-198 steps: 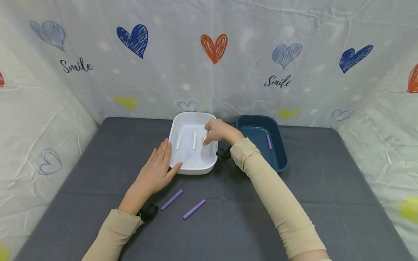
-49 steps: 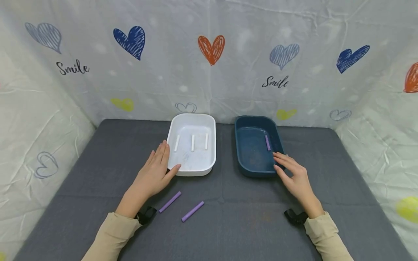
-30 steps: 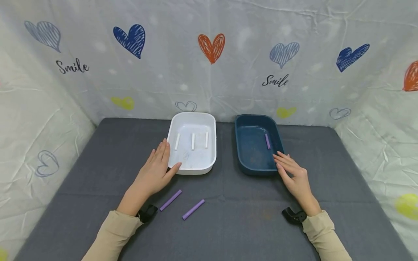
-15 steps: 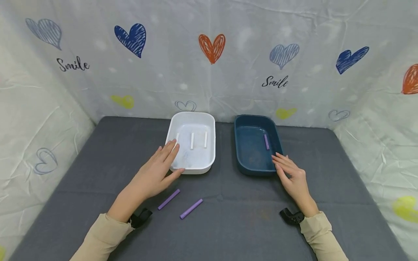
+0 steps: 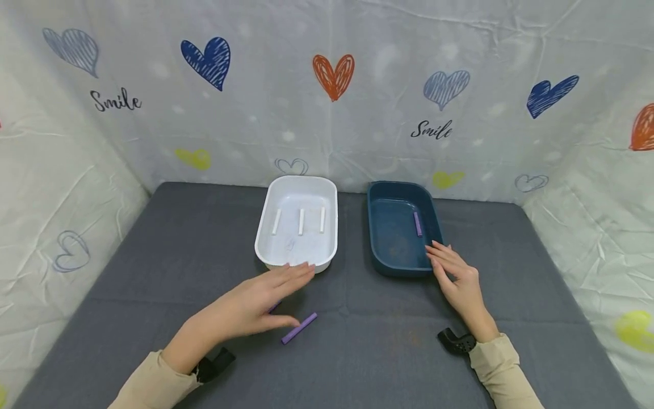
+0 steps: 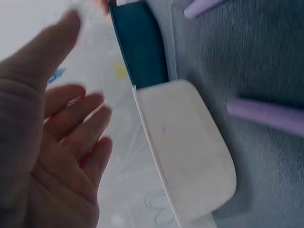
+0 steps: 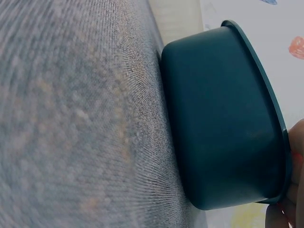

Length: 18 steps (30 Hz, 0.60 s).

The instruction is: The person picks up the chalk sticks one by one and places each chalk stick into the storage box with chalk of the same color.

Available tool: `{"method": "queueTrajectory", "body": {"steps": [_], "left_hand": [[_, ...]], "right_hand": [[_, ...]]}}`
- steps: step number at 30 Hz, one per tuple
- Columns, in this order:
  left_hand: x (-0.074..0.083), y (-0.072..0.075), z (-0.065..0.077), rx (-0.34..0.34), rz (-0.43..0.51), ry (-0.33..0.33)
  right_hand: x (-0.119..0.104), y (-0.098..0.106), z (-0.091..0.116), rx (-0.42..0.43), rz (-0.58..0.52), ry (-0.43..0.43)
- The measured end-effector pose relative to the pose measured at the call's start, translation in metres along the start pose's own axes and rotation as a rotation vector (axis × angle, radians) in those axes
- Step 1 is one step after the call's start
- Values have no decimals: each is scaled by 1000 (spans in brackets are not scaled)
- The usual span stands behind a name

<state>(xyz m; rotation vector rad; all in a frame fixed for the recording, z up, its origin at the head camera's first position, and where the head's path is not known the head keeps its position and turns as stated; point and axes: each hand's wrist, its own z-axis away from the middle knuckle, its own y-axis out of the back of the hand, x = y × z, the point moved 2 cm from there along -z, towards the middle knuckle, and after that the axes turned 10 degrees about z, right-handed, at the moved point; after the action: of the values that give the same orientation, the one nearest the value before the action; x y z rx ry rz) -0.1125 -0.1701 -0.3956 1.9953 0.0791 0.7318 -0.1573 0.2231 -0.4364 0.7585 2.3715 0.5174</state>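
My left hand, fingers outstretched and thumb spread, hovers between the white bin and two purple chalk sticks. It holds nothing and covers most of one purple chalk stick; the other purple chalk stick lies at its thumb tip. Three white chalk sticks stand in a row in the white bin, among them a middle white chalk. With fairly straight fingers my right hand touches the near right rim of the dark blue bin. Inside that bin leans one purple chalk stick.
Both bins stand side by side near the back edge of a table under a grey cloth, with a gap between them. A pale curtain printed with hearts hangs behind and at both sides.
The right hand earlier reached into the white bin, then moved to the blue bin's rim and stayed. My left hand has left the white bin's side and moved right and nearer, over the purple chalk.
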Motion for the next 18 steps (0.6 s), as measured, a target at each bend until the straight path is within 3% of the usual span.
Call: {"method": "queueTrajectory", "body": {"steps": [2,4,10,14,18], "left_hand": [[4,-5,0,-73,42,-28],[7,-10,0,-173,90,8],[13,-22,1,-428,159,218],[13,-28,2,-493,174,300],[10,-32,2,-522,185,325]], "right_hand": [[0,0,0,1,1,1],[0,0,1,5,1,1],[0,0,1,3,-11,0],[0,0,1,3,-10,2],[0,-1,0,3,-8,4]]}}
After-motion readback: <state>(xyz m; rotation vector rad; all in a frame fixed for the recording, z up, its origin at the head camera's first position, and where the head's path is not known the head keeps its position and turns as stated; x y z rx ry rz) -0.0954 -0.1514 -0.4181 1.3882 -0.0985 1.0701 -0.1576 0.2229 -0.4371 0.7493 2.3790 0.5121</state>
